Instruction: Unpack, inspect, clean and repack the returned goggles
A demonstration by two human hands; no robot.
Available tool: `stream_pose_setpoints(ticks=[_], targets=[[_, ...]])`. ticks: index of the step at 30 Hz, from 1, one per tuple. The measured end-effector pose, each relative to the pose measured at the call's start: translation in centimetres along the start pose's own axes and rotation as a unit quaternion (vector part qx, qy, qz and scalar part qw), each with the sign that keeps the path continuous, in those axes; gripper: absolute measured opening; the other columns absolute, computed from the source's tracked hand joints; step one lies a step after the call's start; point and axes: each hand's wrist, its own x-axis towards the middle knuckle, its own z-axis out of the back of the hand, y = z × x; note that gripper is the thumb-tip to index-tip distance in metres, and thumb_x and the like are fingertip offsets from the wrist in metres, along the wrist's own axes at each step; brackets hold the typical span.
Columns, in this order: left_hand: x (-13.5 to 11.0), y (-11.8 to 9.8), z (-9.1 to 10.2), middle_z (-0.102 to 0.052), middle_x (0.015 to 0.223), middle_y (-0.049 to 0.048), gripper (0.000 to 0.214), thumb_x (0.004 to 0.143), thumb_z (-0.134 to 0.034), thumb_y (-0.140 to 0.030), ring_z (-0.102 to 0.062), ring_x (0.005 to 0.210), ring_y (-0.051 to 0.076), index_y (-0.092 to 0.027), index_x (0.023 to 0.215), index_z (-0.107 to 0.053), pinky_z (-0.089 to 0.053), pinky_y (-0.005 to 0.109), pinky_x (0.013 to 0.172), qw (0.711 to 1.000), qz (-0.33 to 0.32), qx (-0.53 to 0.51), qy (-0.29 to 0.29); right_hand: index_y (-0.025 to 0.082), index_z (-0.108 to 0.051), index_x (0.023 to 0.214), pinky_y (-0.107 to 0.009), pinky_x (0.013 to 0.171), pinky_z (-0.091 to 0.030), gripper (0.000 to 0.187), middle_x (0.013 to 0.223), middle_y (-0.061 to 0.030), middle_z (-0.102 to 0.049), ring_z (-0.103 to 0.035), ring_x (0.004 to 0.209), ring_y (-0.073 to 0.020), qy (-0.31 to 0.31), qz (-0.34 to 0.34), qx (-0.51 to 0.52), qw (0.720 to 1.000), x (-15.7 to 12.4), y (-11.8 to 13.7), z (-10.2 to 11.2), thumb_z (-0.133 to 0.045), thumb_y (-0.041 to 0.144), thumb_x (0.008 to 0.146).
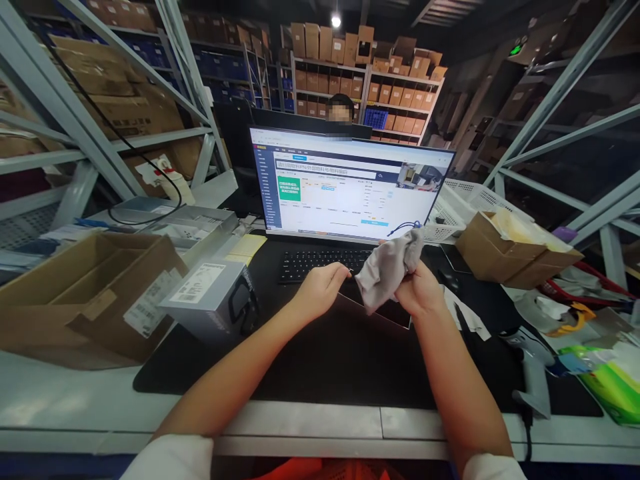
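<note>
My right hand (420, 290) is closed around a soft grey drawstring pouch (387, 270), lifted above the desk mat in front of the monitor. A dark blue cord (406, 228) loops out at the pouch's upper end. To the left of the pouch, my left hand (325, 283) has its fingers pressed together by the front of the black keyboard (313, 265). Whether anything small sits between those fingertips is hidden. Beneath both hands lies a flat dark object (395, 313) with a thin bright edge, partly covered by the pouch.
A grey printed box (213, 300) and an open cardboard carton (90, 293) stand on the left. The lit monitor (345, 193) is ahead, with a person behind it. On the right are a barcode scanner (535, 380), another carton (505, 250) and a green packet (613, 387).
</note>
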Motion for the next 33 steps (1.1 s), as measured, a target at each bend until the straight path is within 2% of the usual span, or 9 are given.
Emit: stream_pose_setpoints(ticks=[6,13,17,20,23,25,27,30,33], targets=[[-0.2,-0.1,-2.0,-0.053,0.066,-0.0016,0.046,0.097,-0.051,-0.052,-0.048,0.062,0.013,-0.016,0.069,-0.057,-0.034,0.026,0.059,0.998,-0.016,-0.046,0.049,0.024,-0.069,0.086,-0.042,0.096,-0.054,0.018,0.098,-0.0032,-0.074,-0.067,0.104,-0.0244,0.01,0.074,-0.041,0.996,-0.6,-0.1,-0.2,-0.071,0.041,0.078],[-0.2,-0.1,-1.5,-0.063,0.073,0.0028,0.044,0.102,-0.042,-0.039,-0.056,0.068,0.015,-0.016,0.073,-0.066,-0.045,0.028,0.072,0.994,-0.073,-0.056,0.057,0.024,-0.067,0.08,-0.04,0.093,-0.057,0.018,0.093,-0.0021,-0.075,-0.069,0.097,-0.0231,-0.008,0.011,0.01,1.0,-0.1,1.4,0.5,-0.072,0.04,0.074],[-0.3,0.3,-1.6,-0.067,0.084,0.0054,0.03,0.094,-0.054,-0.031,-0.062,0.081,0.018,-0.017,0.072,-0.068,-0.048,0.03,0.079,0.991,-0.078,-0.095,0.05,0.025,-0.062,0.074,-0.039,0.092,-0.059,0.028,0.092,-0.0009,-0.076,-0.071,0.099,-0.0218,-0.051,0.037,0.057,0.996,0.6,3.1,2.7,-0.076,0.049,0.078],[-0.7,0.2,-3.3,-0.059,0.07,0.0009,0.024,0.081,-0.067,-0.023,-0.058,0.068,0.014,-0.017,0.061,-0.056,-0.046,0.027,0.067,0.988,-0.031,-0.151,0.021,0.025,-0.056,0.07,-0.041,0.088,-0.062,0.038,0.091,0.0001,-0.076,-0.073,0.096,-0.0219,-0.09,0.086,0.099,0.987,0.8,4.4,4.4,-0.08,0.053,0.077],[-1.1,-0.8,-6.1,-0.06,0.073,-0.0021,0.018,0.077,-0.07,-0.02,-0.061,0.066,0.014,-0.017,0.09,-0.059,-0.048,0.024,0.063,0.974,0.023,-0.224,0.024,0.024,-0.056,0.07,-0.042,0.087,-0.062,0.039,0.088,0.0005,-0.076,-0.074,0.093,-0.0216,-0.116,0.114,0.123,0.979,0.6,5.6,5.4,-0.08,0.053,0.078],[-0.9,-2.1,-7.8,-0.069,0.091,0.0022,0.058,0.073,-0.075,-0.02,-0.068,0.08,0.017,-0.019,0.126,-0.051,-0.053,0.028,0.07,0.957,0.06,-0.279,0.054,0.024,-0.056,0.07,-0.041,0.086,-0.062,0.037,0.088,0.0,-0.076,-0.075,0.093,-0.0215,-0.124,0.128,0.126,0.976,0.2,6.4,5.8,-0.079,0.052,0.08],[-0.4,-3.5,-9.3,-0.072,0.105,0.0065,0.078,0.073,-0.077,-0.02,-0.07,0.088,0.02,-0.021,0.142,-0.042,-0.055,0.031,0.077,0.951,0.064,-0.281,0.109,0.023,-0.056,0.07,-0.04,0.087,-0.062,0.037,0.091,-0.001,-0.077,-0.075,0.095,-0.0216,-0.124,0.147,0.123,0.974,-0.4,7.4,6.2,-0.077,0.051,0.082],[1.1,-5.5,-11.5,-0.074,0.103,0.0075,0.06,0.08,-0.075,-0.028,-0.068,0.082,0.02,-0.018,0.135,-0.055,-0.053,0.031,0.072,0.952,0.009,-0.23,0.204,0.023,-0.056,0.069,-0.037,0.09,-0.061,0.037,0.096,-0.0015,-0.077,-0.074,0.097,-0.0208,-0.13,0.194,0.116,0.965,-1.4,8.7,6.9,-0.077,0.05,0.083],[2.6,-6.6,-13.6,-0.074,0.1,0.0074,0.039,0.093,-0.061,-0.038,-0.067,0.078,0.019,-0.014,0.124,-0.062,-0.052,0.029,0.068,0.965,-0.037,-0.148,0.213,0.022,-0.057,0.07,-0.034,0.089,-0.06,0.037,0.101,-0.0017,-0.076,-0.074,0.097,-0.02,-0.139,0.223,0.105,0.959,-2.0,9.5,7.8,-0.078,0.05,0.082]])
